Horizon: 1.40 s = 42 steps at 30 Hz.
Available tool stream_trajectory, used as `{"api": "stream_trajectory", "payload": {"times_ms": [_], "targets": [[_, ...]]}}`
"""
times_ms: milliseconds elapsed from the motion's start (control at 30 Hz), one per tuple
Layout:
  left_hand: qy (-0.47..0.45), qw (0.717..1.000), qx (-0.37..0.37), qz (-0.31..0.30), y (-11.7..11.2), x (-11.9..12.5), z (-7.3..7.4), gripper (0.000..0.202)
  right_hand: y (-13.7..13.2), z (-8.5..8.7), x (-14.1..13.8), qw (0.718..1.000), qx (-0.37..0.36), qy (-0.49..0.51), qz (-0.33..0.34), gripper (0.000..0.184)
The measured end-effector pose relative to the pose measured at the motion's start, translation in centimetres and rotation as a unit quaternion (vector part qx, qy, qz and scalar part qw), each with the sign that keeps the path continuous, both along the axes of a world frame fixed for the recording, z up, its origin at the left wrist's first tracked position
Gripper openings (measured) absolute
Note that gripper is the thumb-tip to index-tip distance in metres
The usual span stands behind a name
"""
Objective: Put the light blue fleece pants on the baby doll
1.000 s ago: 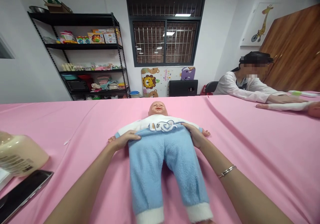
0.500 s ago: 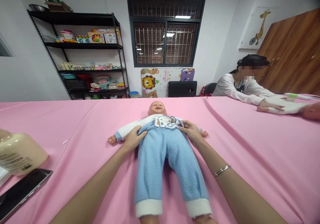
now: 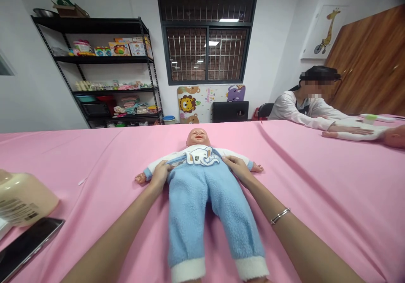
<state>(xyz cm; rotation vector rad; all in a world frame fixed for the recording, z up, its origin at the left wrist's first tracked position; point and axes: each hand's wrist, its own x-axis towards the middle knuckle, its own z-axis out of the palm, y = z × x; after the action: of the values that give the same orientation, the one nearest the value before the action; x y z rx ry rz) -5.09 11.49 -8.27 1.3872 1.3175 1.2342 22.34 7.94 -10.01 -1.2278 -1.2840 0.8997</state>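
Observation:
A baby doll (image 3: 198, 137) lies on its back on the pink-covered table, head away from me and arms spread. It wears a white top with blue cuffs and fluffy blue trousers (image 3: 188, 215) with white cuffs. A white elephant patch (image 3: 202, 155) sits at the front of the trousers' waist. My left hand (image 3: 162, 174) is closed on the waistband at the left hip, drawing its edge outward. At the other side, my right hand (image 3: 236, 165) pinches the waistband near the elephant's trunk. The fingertips of both hands are partly hidden by cloth.
To the left lie a cream pump bottle (image 3: 27, 196) on its side and a dark phone (image 3: 30, 245). At the far right a person in white (image 3: 294, 110) rests their hands on another doll (image 3: 394, 136). Behind the table (image 3: 104, 165) stands a black shelf (image 3: 95, 57).
My left hand has moved outward to the left, stretching the waistband. The elephant patch has shifted left with the trousers. The other person's near hand has slid along their doll.

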Motion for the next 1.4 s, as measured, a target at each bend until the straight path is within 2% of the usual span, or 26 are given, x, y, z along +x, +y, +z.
{"api": "stream_trajectory", "payload": {"times_ms": [100, 167, 233, 333, 400, 467, 533, 633, 700, 833, 900, 1000, 1067, 1100, 1200, 1300, 1400], "targets": [[0.037, 0.999, 0.031, -0.012, -0.3, -0.3, 0.5, 0.016, 0.3, -0.5, 0.2, 1.000, -0.006, -0.010, -0.028, 0.047], [-0.001, 0.999, 0.051, 0.014, -0.6, -0.4, 0.9, 0.025, 0.4, -0.7, 0.4, 0.998, 0.005, -0.022, -0.065, 0.040], [-0.064, 0.997, 0.047, 0.013, -0.8, -0.6, 1.3, 0.034, 0.5, -0.9, 0.4, 0.993, 0.025, -0.039, -0.111, 0.034], [-0.124, 0.991, 0.015, -0.043, -0.7, -1.1, 1.7, 0.034, 0.5, -1.0, 0.4, 0.985, 0.042, -0.064, -0.155, 0.032], [-0.119, 0.990, 0.008, -0.081, -0.6, -1.3, 1.9, 0.028, 0.5, -1.1, 0.4, 0.983, 0.045, -0.075, -0.161, 0.032], [-0.067, 0.992, 0.025, -0.108, -0.6, -1.5, 2.0, 0.029, 0.6, -1.3, 0.5, 0.982, 0.048, -0.087, -0.158, 0.032], [0.031, 0.988, 0.052, -0.141, -0.7, -1.4, 2.2, 0.031, 0.7, -1.5, 0.5, 0.982, 0.049, -0.100, -0.153, 0.031], [0.186, 0.957, 0.109, -0.195, -1.1, -1.2, 2.3, 0.031, 0.8, -1.7, 0.5, 0.982, 0.047, -0.113, -0.145, 0.029], [0.224, 0.943, 0.142, -0.204, -1.3, -1.1, 2.3, 0.029, 0.9, -1.8, 0.4, 0.983, 0.048, -0.109, -0.138, 0.028], [0.179, 0.957, 0.126, -0.192, -1.2, -1.0, 2.0, 0.030, 0.9, -1.9, 0.4, 0.986, 0.045, -0.105, -0.119, 0.028], [0.186, 0.960, 0.124, -0.166, -1.1, -1.2, 2.0, 0.029, 0.9, -1.9, 0.4, 0.986, 0.044, -0.111, -0.117, 0.028], [0.220, 0.957, 0.185, -0.045, -1.1, -1.5, 2.3, 0.015, 0.9, -1.9, 0.4, 0.986, 0.042, -0.111, -0.119, 0.027], [0.235, 0.942, 0.236, 0.043, -1.2, -1.6, 2.4, 0.009, 0.9, -1.9, 0.4, 0.985, 0.039, -0.118, -0.118, 0.027], [0.244, 0.933, 0.255, 0.068, -1.2, -1.7, 2.5, 0.008, 0.9, -1.9, 0.4, 0.985, 0.036, -0.121, -0.117, 0.027], [0.277, 0.918, 0.276, 0.067, -1.2, -1.7, 2.3, 0.013, 0.8, -1.8, 0.3, 0.986, 0.034, -0.118, -0.113, 0.027], [0.304, 0.914, 0.264, 0.044, -1.3, -1.5, 2.1, 0.019, 0.8, -1.8, 0.2, 0.987, 0.038, -0.109, -0.113, 0.028], [0.343, 0.907, 0.242, 0.045, -1.5, -1.3, 2.1, 0.020, 0.7, -1.7, 0.1, 0.986, 0.043, -0.113, -0.112, 0.029]]}}
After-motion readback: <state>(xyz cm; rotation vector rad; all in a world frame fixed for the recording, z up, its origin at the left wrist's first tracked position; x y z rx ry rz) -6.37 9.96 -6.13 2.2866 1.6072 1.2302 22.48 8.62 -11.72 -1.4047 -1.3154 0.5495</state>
